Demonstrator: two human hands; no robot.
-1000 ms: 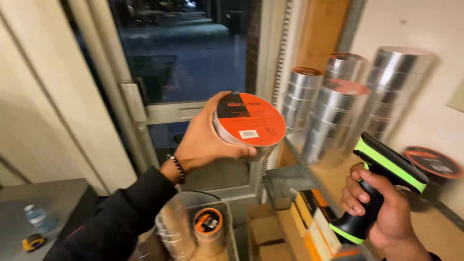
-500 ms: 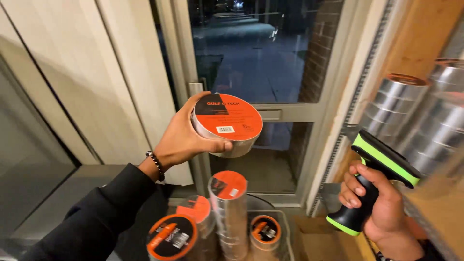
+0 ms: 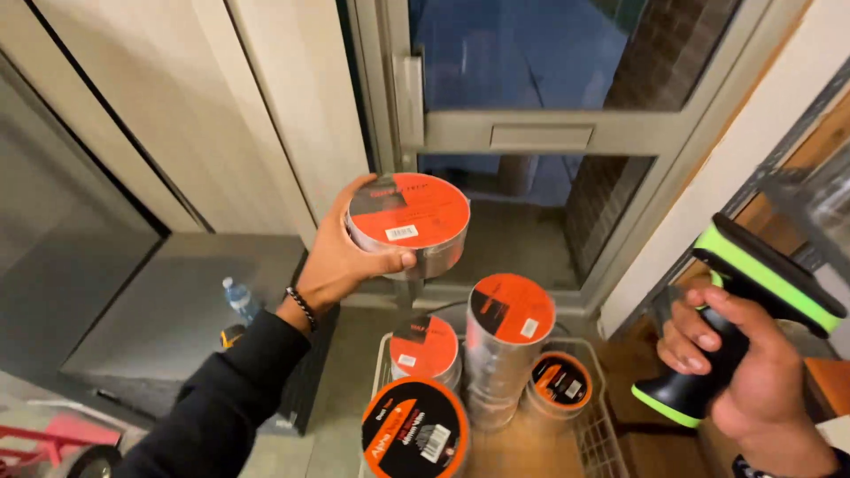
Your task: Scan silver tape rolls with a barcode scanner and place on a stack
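My left hand (image 3: 341, 261) holds up a roll of silver tape (image 3: 409, 221) with an orange and black label on its face, in front of a glass door. At the right, my right hand (image 3: 739, 376) grips a black and bright green handheld scanner (image 3: 753, 305) by its handle. Below the two hands stands a wire basket (image 3: 591, 416) with several more stacks of the same labelled tape rolls (image 3: 509, 341). The held roll hangs above and to the left of the basket.
A grey low platform (image 3: 168, 310) at the left carries a small water bottle (image 3: 239, 299). A red cart frame with a wheel (image 3: 62, 443) shows at the bottom left. A glass door (image 3: 531, 80) fills the background, and shelving edges in at the right.
The view has tipped down and left; the basket of rolls now shows more fully. The held roll sits lower in view, and the shelf of silver rolls has left the frame.
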